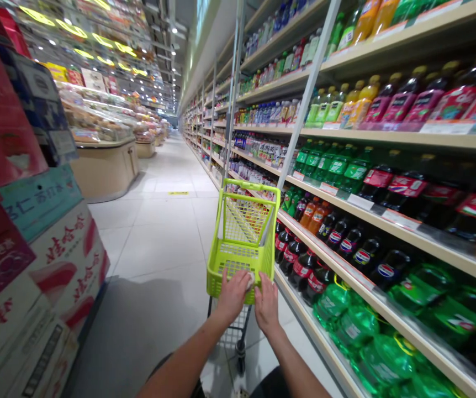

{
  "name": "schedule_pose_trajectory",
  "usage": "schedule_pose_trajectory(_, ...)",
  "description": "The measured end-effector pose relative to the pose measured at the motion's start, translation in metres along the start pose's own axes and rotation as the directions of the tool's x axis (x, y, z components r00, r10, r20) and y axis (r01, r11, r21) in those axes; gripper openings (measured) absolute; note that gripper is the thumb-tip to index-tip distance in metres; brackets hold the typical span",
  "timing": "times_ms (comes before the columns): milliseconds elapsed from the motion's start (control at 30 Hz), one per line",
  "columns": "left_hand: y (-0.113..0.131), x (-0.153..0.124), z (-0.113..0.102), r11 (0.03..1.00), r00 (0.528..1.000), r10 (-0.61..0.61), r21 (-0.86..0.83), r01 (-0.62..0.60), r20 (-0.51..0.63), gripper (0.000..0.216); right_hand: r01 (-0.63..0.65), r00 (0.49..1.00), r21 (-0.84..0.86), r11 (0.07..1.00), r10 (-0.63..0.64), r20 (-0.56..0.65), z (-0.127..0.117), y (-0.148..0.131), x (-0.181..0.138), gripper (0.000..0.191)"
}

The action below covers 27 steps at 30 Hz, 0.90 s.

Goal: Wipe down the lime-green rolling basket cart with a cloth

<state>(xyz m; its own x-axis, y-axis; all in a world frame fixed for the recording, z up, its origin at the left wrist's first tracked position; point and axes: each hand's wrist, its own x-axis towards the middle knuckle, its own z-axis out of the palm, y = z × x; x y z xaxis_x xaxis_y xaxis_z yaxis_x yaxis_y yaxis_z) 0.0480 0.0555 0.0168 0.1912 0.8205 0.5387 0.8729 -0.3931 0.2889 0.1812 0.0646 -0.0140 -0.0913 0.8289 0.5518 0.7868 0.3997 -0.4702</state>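
Observation:
In front of me stands a small lime-green shopping cart (242, 251) with a plastic mesh basket, a raised handle bar at its far end and a dark wheel at the near end. My left hand (233, 294) lies over the near rim of the basket, fingers bent, with a small crumpled white wipe (250, 279) by its thumb. To the right, my right hand (266, 303) grips the same rim near the corner, its fingertips bent over the edge. The two hands are close together. No goods are visible inside the basket.
Tall shelves (387, 215) of soda bottles run along the right, close to the cart. Stacked drink cartons (62, 260) rise at the left. A rounded display counter (105, 171) stands farther back beside the white tiled aisle (167, 226).

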Motion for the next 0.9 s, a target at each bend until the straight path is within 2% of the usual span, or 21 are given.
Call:
schedule_pose_trajectory(100,0.011,0.006,0.005,0.999,0.999,0.037,-0.005,-0.037,0.007,0.028,0.008,0.999,-0.036,0.999,-0.007,0.038,-0.004,0.003,0.001,0.044)
schedule_pose_trajectory(167,-0.004,0.003,-0.003,1.000,1.000,0.025,0.009,-0.025,-0.005,0.027,0.048,0.997,-0.066,0.997,-0.045,0.055,-0.006,0.005,0.003,0.043)
schedule_pose_trajectory(233,-0.027,-0.005,-0.017,0.999,0.998,-0.035,0.029,0.036,-0.044,0.028,0.081,0.996,-0.090,0.993,-0.076,0.054,-0.006,0.004,0.003,0.041)
schedule_pose_trajectory(333,-0.050,-0.014,-0.030,0.990,0.987,-0.124,0.054,0.130,-0.101,0.031,0.068,0.997,-0.097,0.993,-0.064,0.042,0.001,-0.002,0.000,0.040)
schedule_pose_trajectory(400,-0.045,-0.015,-0.025,0.992,0.990,-0.103,0.064,0.109,-0.098,0.030,0.042,0.998,-0.079,0.996,-0.038,0.044,0.007,-0.007,-0.003,0.041)
schedule_pose_trajectory(567,-0.002,-0.002,0.011,0.997,0.998,0.049,0.061,-0.048,-0.027,0.030,0.046,0.998,-0.046,0.998,-0.044,0.054,0.010,-0.008,-0.004,0.045)
schedule_pose_trajectory(633,-0.001,-0.001,0.014,0.996,0.997,0.073,0.052,-0.072,-0.019,0.030,0.062,0.996,-0.062,0.996,-0.058,0.067,0.006,-0.005,-0.003,0.044)
schedule_pose_trajectory(700,-0.015,-0.004,0.004,0.997,0.997,0.063,0.055,-0.061,-0.034,0.029,0.080,0.993,-0.083,0.993,-0.073,0.089,0.003,-0.004,-0.003,0.042)
schedule_pose_trajectory(800,-0.044,-0.011,-0.017,0.995,0.995,-0.040,0.087,0.048,-0.086,0.030,0.095,0.991,-0.097,0.991,-0.084,0.106,0.003,-0.006,-0.004,0.041)
schedule_pose_trajectory(900,-0.051,-0.013,-0.022,0.989,0.991,-0.091,0.112,0.101,-0.094,0.030,0.060,0.995,-0.090,0.994,-0.052,0.090,0.008,-0.011,-0.006,0.042)
